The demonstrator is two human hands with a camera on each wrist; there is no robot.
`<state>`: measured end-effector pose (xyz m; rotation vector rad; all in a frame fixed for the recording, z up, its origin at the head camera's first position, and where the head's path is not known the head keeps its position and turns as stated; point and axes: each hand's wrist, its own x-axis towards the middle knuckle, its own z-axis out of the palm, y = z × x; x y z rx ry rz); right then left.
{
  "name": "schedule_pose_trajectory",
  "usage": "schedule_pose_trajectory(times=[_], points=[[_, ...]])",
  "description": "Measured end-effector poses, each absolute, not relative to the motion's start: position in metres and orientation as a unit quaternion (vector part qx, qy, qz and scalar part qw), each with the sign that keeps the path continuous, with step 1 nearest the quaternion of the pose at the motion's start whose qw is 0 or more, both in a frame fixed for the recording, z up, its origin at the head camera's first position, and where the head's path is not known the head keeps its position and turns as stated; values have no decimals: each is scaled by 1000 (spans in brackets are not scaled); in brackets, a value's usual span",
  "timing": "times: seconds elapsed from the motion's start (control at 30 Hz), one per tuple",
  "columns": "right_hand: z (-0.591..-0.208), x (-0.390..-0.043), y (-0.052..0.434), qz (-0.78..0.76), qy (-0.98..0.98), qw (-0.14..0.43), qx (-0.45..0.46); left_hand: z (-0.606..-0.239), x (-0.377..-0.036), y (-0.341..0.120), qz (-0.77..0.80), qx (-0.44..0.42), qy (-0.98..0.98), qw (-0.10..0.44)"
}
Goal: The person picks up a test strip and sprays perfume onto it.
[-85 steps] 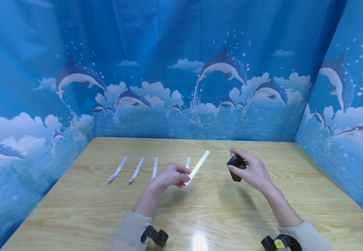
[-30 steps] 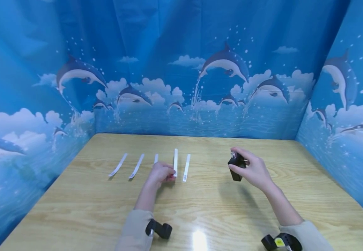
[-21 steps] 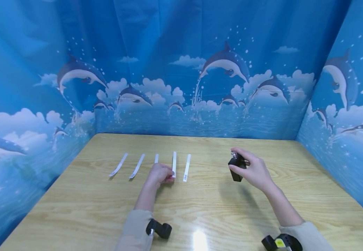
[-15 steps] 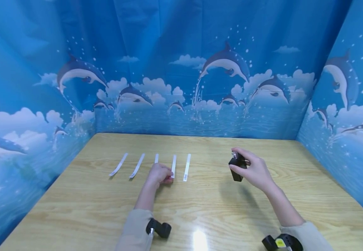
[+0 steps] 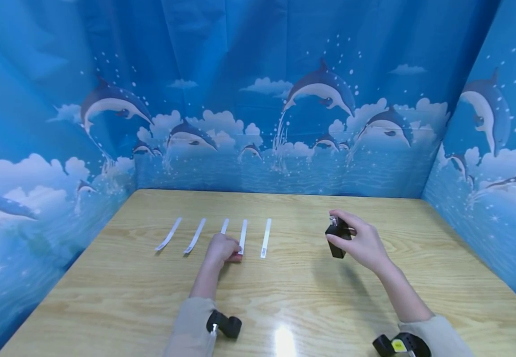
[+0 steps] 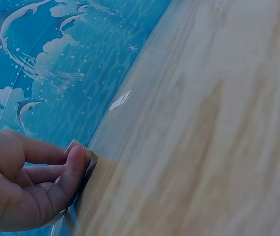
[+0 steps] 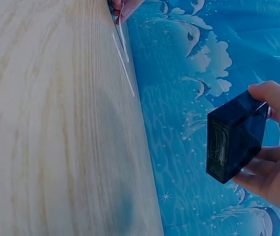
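On the table point(image 5: 285, 297), fourth in the row, the strip point(image 5: 242, 233) lies flat; your left hand point(image 5: 223, 248) pinches its near end. Your right hand point(image 5: 360, 243) grips the dark bottle point(image 5: 336, 240) above the table, well right.

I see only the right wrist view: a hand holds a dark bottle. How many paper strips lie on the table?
Observer: The head view shows five white strips in a row on the table.
Operator: What does the other hand do?
Observer: The left hand pinches the near end of the fourth strip, counted from the left.
Operator: Where is the bottle relative to the row?
Observer: The right hand holds the dark bottle right of the row, apart from it.
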<state>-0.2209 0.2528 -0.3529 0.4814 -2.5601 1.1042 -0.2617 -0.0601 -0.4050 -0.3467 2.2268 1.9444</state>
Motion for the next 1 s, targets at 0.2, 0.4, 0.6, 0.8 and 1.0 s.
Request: schedule_pose_trajectory(times=[0.2, 0.4, 0.6, 0.8, 1.0], points=[[-352, -219, 253, 386, -894, 154, 168, -405, -262, -62, 641, -117, 754, 77], [-352, -220, 253, 388, -894, 154, 166, -401, -260, -62, 626, -112, 768, 74], [-352, -220, 254, 386, -894, 154, 166, -395, -256, -66, 533, -110, 837, 50], [-351, -220, 254, 381, -896, 156, 167, -381, -253, -66, 450, -70, 890, 13], [-350, -219, 255, 384, -894, 153, 173, -369, -253, -52, 434, -30, 900, 5]])
